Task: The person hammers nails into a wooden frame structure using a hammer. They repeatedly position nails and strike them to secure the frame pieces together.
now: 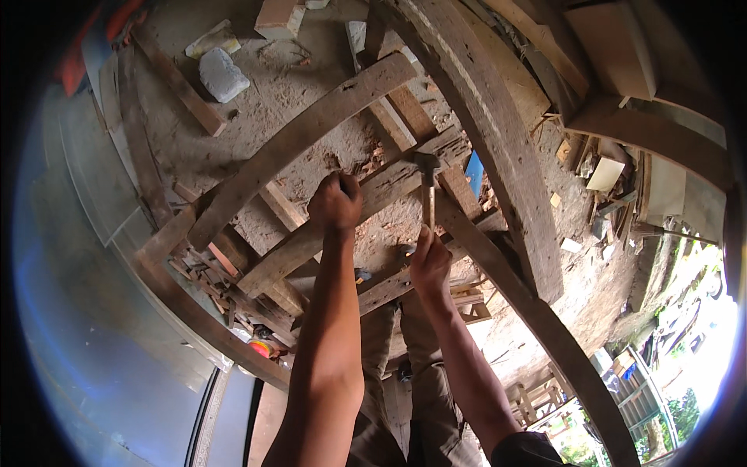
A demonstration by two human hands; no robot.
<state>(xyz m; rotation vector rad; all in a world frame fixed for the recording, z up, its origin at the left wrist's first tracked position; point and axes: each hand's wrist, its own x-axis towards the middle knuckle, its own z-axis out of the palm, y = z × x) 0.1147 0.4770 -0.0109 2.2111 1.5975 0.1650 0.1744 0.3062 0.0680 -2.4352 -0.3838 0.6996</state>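
Bare forearms [331, 335] reach past khaki trousers [379, 335] toward a long, weathered grey-brown timber beam [383, 188] slanting across the middle of the view. It seems to lie over rough brown cross timbers [459, 189], which probably keep it off the dusty earthen floor [268, 97]. Clenched at the beam, the left hand [338, 200] may be steadying it; whether the curled fingers close around anything cannot be told. The right hand [431, 265] grasps the lower part of a pale wooden-handled hammer with a dark metal head [428, 196], a low grip that presumably leaves the head free to swing. That head sits by the beam's farther end, touching or just above it, too unclear to say which. Beyond the left hand, a bowed brown plank [303, 128] slants alongside, apart from both hands, perhaps leaving working room between.
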